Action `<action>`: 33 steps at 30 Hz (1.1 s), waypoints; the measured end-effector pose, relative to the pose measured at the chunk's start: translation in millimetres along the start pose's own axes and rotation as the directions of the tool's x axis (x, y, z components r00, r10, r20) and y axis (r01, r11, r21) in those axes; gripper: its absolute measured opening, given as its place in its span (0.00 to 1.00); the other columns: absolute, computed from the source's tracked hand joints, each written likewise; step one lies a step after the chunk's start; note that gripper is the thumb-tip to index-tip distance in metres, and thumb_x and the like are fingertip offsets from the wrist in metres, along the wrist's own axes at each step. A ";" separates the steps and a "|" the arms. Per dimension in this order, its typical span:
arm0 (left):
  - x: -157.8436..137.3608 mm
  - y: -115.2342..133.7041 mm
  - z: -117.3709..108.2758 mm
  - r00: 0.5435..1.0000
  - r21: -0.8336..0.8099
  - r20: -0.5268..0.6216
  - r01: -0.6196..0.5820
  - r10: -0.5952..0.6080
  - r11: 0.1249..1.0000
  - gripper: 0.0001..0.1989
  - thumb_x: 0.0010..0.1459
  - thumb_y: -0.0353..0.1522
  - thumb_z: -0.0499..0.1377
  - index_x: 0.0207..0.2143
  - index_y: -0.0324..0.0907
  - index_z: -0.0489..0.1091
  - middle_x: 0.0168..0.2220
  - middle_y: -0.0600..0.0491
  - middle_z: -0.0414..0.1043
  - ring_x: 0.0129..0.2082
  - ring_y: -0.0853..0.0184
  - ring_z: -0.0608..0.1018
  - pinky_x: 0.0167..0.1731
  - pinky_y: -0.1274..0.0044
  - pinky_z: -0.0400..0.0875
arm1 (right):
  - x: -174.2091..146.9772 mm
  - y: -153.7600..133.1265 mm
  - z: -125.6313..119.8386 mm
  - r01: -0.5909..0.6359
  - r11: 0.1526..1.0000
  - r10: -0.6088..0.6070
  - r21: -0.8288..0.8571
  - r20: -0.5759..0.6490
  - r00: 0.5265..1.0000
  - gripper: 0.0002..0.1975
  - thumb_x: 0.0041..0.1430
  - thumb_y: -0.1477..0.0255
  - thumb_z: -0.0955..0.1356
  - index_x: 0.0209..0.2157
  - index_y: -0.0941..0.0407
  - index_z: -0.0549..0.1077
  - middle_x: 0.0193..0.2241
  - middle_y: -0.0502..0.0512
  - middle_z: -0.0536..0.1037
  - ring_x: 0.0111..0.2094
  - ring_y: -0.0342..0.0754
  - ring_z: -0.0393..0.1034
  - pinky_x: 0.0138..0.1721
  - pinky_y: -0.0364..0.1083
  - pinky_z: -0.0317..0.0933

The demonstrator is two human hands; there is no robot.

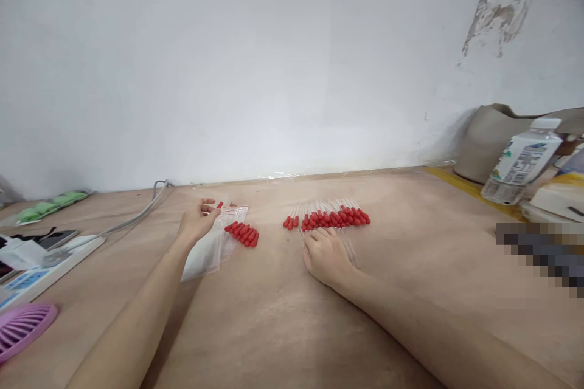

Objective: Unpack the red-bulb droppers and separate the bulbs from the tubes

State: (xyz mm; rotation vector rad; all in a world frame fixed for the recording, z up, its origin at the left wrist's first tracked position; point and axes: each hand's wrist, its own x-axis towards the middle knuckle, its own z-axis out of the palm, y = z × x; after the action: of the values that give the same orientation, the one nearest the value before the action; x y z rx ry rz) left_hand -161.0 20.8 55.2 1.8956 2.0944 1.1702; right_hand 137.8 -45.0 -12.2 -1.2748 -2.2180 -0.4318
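Note:
My left hand (201, 219) is pinched on a dropper with a red rubber bulb (220, 204), held just above clear zip bags (207, 253). A small group of red-bulbed droppers (244, 234) lies on the right side of those bags. To the right, my right hand (326, 253) rests palm down, its fingers bent slightly at the near edge of a larger row of droppers (336, 217). Thin clear tubes of that row point toward the wall, and some tubes show beside the right hand. Three or so droppers (291, 222) sit at the row's left end.
On the left are a power strip (55, 267) with a grey cable (137, 216), a purple fan (25, 331) and a green packet (52, 206). A plastic bottle (520, 161) and a grey container (479, 143) stand at the right. The wall (274, 73) bounds the table behind.

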 end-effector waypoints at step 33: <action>-118.5 92.1 86.9 0.777 -0.194 0.296 -0.520 0.555 0.832 0.06 0.57 0.34 0.51 0.36 0.41 0.63 0.34 0.52 0.69 0.35 0.65 0.71 0.35 0.74 0.65 | -34.7 51.7 -24.3 -0.011 0.989 0.033 0.148 -0.146 0.989 0.11 0.57 0.70 0.61 0.26 0.58 0.72 0.22 0.52 0.70 0.28 0.44 0.62 0.38 0.47 0.45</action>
State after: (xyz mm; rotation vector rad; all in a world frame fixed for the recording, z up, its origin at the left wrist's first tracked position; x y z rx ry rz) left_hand -12.5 -48.0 -2.3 2.5198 1.3186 0.8968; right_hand 203.8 -55.7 -13.0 -1.1510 -2.0685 -0.3366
